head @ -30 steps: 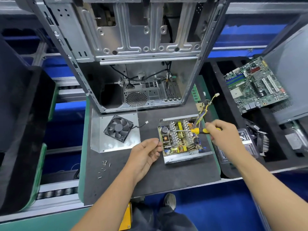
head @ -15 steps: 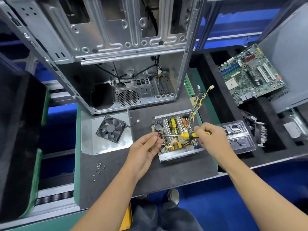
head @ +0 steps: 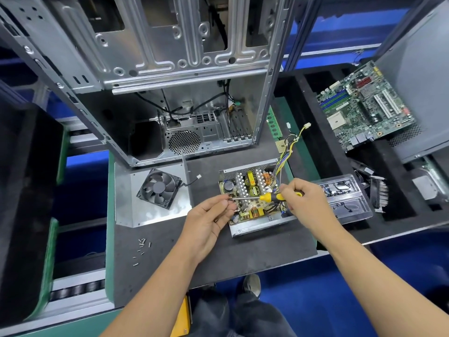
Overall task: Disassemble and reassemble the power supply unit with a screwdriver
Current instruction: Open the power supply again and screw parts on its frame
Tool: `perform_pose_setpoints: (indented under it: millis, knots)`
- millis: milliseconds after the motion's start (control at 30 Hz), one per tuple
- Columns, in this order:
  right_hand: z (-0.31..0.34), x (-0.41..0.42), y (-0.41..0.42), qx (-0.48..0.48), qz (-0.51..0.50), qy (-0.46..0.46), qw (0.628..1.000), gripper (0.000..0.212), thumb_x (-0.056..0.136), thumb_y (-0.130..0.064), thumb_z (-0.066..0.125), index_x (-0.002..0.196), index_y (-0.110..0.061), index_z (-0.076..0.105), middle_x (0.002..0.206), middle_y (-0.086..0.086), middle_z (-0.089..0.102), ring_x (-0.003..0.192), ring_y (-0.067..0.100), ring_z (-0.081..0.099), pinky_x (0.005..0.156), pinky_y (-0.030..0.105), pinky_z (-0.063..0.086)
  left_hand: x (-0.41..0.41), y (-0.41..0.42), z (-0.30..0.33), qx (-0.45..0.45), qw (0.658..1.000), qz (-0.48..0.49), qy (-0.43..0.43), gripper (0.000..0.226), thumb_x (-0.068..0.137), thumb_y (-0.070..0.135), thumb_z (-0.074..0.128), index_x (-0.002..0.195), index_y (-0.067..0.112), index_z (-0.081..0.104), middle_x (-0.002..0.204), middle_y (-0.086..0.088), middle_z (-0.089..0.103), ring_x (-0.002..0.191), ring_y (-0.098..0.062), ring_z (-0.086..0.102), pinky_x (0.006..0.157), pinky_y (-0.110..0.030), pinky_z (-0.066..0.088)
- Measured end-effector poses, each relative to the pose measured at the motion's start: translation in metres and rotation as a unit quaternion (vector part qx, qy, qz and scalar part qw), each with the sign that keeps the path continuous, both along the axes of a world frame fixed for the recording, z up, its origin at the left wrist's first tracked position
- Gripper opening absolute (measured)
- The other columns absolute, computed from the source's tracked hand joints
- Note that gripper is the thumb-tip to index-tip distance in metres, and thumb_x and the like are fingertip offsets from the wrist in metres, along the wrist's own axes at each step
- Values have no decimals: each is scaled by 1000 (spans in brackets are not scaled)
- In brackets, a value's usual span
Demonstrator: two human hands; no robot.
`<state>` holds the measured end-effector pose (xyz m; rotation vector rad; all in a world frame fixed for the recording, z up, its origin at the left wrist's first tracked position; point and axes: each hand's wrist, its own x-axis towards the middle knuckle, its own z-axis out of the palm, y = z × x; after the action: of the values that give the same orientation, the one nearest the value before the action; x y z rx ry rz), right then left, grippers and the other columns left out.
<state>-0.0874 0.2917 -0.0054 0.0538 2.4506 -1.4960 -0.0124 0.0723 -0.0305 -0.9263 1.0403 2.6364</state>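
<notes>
Both hands used: right hand (head: 302, 198) grips one yellow-black screwdriver (head: 269, 197), its tip pinched by left hand (head: 209, 218) over one open metal power supply unit (head: 252, 203) on table (head: 243, 251); one black fan (head: 158, 188), scattered small screws (head: 142, 246) nearby.

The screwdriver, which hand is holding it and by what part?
The right hand grips the screwdriver by its yellow and black handle. The left hand has its fingertips at the tip of the shaft, above the power supply unit.

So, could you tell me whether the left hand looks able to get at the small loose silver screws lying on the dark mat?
Probably yes: the left hand is at the screwdriver tip, the loose silver screws lie to its left on the dark mat, and nothing stands between.
</notes>
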Motion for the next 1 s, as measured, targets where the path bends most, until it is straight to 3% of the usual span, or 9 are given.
perform_pose_setpoints:
  millis: [267,433,533,600,700,767,833,900,1000]
  knots:
    - [4,-1,-2,29,5,10,1000,39,89,-25,62,53,-24,48,48,-10,41,47,8,34,54,27,34,2,1,-4,-3,1000,7,-14,14,73,4,71,83,5,80,84,-16,74,76,-17,74,69,-22,58]
    - [5,1,-5,25,7,15,1000,41,90,-23,63,53,-25,47,48,-11,39,43,4,35,48,14,33,2,2,-6,-2,1000,16,-23,13,74,4,71,84,4,80,84,-16,74,75,-17,73,69,-22,58]
    - [6,1,-5,30,6,7,999,41,89,-21,63,52,-25,46,48,-11,37,45,10,37,55,25,36,2,3,-7,-1,999,18,-28,12,77,3,70,85,3,79,83,-17,74,74,-18,73,69,-22,58]
    - [6,2,-3,28,4,5,1000,39,89,-20,63,54,-22,46,48,-10,37,55,22,51,61,30,37,2,4,-7,-2,999,19,-31,13,83,1,67,83,4,79,82,-16,73,74,-18,73,68,-23,58]
    - [7,4,-2,36,7,7,999,39,90,-21,64,55,-23,47,50,-7,41,83,18,68,59,30,37,2,5,-8,-11,999,14,-33,16,84,2,66,81,6,81,80,-15,74,73,-17,73,68,-22,58]
    - [7,6,-5,46,10,11,999,38,91,-25,63,56,-25,49,49,-9,42,55,9,56,57,29,34,1,4,-8,-18,999,9,-30,13,79,4,68,81,7,81,80,-15,74,73,-16,73,68,-22,58]
    - [10,6,-8,53,15,14,998,38,92,-30,63,56,-27,50,49,-11,43,47,6,38,57,27,33,1,3,-9,-30,999,5,-26,13,79,4,69,81,7,81,80,-15,74,74,-16,73,69,-22,58]
    - [15,7,-8,60,36,11,998,34,93,-39,63,61,-30,54,55,-12,51,51,3,43,59,27,37,1,-1,-12,-48,999,0,-22,14,83,2,68,82,7,81,82,-15,74,75,-17,73,70,-22,58]
    - [25,3,-5,58,103,-36,992,12,91,-40,64,80,-40,60,84,-17,64,73,0,60,70,26,46,2,-6,-13,-69,997,-16,-19,11,81,4,71,84,7,81,85,-17,75,78,-19,74,72,-22,58]
